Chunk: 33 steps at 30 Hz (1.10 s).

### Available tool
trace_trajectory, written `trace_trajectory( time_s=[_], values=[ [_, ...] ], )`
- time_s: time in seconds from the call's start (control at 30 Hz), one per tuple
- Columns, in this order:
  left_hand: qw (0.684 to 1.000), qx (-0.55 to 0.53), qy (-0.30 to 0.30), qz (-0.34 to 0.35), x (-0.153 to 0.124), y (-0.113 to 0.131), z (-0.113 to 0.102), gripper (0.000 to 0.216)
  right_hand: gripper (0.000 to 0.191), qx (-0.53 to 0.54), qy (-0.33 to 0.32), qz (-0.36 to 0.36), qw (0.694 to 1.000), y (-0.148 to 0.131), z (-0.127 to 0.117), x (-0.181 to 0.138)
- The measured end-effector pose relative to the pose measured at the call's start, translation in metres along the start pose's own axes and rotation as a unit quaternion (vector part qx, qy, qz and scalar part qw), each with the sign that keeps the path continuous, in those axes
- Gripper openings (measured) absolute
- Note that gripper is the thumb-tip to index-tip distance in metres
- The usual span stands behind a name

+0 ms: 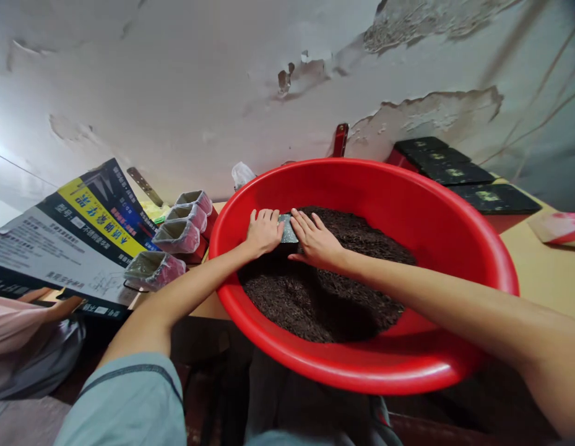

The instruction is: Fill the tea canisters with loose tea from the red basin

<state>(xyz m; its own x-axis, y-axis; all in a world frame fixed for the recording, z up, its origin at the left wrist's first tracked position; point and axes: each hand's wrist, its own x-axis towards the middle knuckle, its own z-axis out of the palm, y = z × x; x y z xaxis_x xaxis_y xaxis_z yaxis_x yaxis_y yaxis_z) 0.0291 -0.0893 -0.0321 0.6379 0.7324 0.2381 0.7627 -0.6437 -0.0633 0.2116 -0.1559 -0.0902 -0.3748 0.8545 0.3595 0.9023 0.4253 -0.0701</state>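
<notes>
A small box with a dark body and a grey speckled top (288,230) is between my two hands, above the dark, loose, shredded material (315,297) in a large red basin (489,248). My left hand (265,233) curls its fingers over the box's left side. From the right, my right hand (316,240) presses against the box, fingers extended along its top edge and thumb lower down. The lower part of the box is in shadow, so I cannot tell whether it touches the material. What the shreds are made of is not plain, though they resemble dried tea leaves.
Several open containers lined with clear plastic (178,236) stand left of the basin. Beside them leans a printed cardboard sheet (73,235). Black-topped red boxes (454,167) sit at the right. Behind are a red handle (340,140) and a brown handle (145,186). Another person (31,347) is at far left.
</notes>
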Motion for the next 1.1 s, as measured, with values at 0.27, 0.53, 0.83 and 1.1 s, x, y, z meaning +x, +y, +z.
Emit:
trace_trajectory(
  time_s=[0.27,0.53,0.83,1.1],
  values=[
    [0.983,0.027,-0.120,0.138,0.013,-0.009,-0.015,0.114,0.137,0.040,-0.046,-0.015,0.998,0.008,-0.001,0.005],
    [0.995,-0.063,-0.041,0.064,-0.007,-0.026,-0.055,0.117,0.137,0.199,-0.071,0.048,0.976,0.026,-0.042,0.006],
    [0.946,-0.165,0.263,0.097,-0.080,-0.013,-0.130,0.134,0.093,0.537,0.071,0.094,0.836,0.011,-0.122,0.021],
    [0.706,-0.614,0.352,-0.001,-0.086,0.041,-0.173,0.075,0.104,0.654,0.243,-0.003,0.717,-0.055,-0.165,-0.014]
  ],
)
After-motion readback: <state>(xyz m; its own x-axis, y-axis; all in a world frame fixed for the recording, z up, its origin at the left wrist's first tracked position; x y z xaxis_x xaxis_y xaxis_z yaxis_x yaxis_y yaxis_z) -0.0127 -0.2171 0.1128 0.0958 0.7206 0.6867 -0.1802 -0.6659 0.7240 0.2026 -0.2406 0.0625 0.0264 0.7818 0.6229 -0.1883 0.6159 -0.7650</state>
